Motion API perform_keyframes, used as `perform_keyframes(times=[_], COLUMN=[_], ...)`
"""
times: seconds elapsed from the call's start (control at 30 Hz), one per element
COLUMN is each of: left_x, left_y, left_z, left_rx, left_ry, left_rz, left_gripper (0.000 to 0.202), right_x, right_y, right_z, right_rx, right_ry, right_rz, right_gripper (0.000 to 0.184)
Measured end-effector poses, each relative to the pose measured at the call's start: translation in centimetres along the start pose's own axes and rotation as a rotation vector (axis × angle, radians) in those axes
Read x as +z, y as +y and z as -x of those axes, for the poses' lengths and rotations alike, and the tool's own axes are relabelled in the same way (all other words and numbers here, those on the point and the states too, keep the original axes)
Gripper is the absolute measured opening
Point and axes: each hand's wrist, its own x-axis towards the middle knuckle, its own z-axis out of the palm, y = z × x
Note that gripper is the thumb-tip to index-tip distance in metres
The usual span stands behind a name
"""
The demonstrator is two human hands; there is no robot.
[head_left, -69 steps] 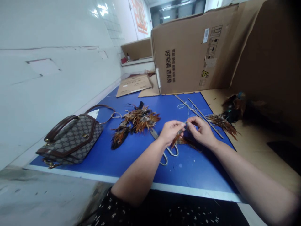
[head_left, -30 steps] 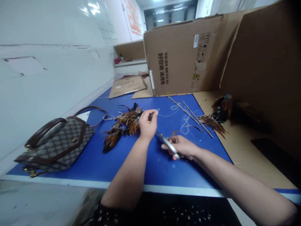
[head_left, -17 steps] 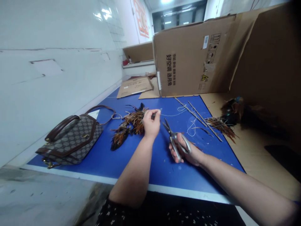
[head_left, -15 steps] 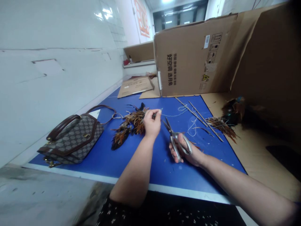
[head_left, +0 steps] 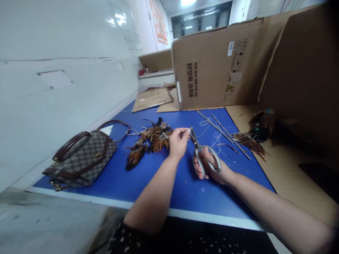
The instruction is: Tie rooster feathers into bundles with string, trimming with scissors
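My left hand (head_left: 178,144) is closed in a pinch, thumb against forefinger, on a thin string whose end is hard to make out at the fingertips. My right hand (head_left: 214,167) grips metal scissors (head_left: 197,150) by the loop handles. Their blades point up and away, with the tips right beside my left fingertips. Just left of my left hand lies a pile of brown and black feathers (head_left: 156,135) on the blue tabletop (head_left: 182,197). Pale loose string (head_left: 219,135) curls over thin sticks (head_left: 225,130) to the right.
A patterned handbag (head_left: 82,158) with brown trim stands at the left. More feathers (head_left: 250,141) lie at the right edge, partly on cardboard. A large cardboard box (head_left: 212,77) rises behind the table, and a flat cardboard piece (head_left: 152,98) lies at the back left.
My left hand has moved right and slightly down, up to the scissor tips. The scissors have shifted slightly, and their blades look closer together. The string between hand and sticks hangs slacker.
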Motion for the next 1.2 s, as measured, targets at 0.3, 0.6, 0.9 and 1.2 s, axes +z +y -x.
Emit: perform_keyframes(times=[0.3, 0.6, 0.9, 1.2], left_x=[0.48, 0.3, 0.1, 0.13], left_y=[0.21, 0.03, -0.24, -0.2], left_z=[0.39, 0.31, 0.3, 0.26], left_rx=[-0.067, -0.056, -0.036, -0.031], left_ry=[-0.021, -0.038, -0.054, -0.063], left_rz=[0.105, 0.103, 0.101, 0.107], left_gripper=[0.033, 0.032, 0.031, 0.029], right_x=[-0.36, 0.02, -0.26, 0.01], right_y=[0.15, -0.28, -0.03, -0.07], right_z=[-0.05, 0.19, 0.14, 0.31], right_rx=[-0.02, 0.018, 0.005, 0.019], right_ry=[0.03, 0.084, 0.102, 0.121], right_rz=[0.022, 0.057, 0.108, 0.085], right_gripper=[0.064, 0.063, 0.061, 0.059])
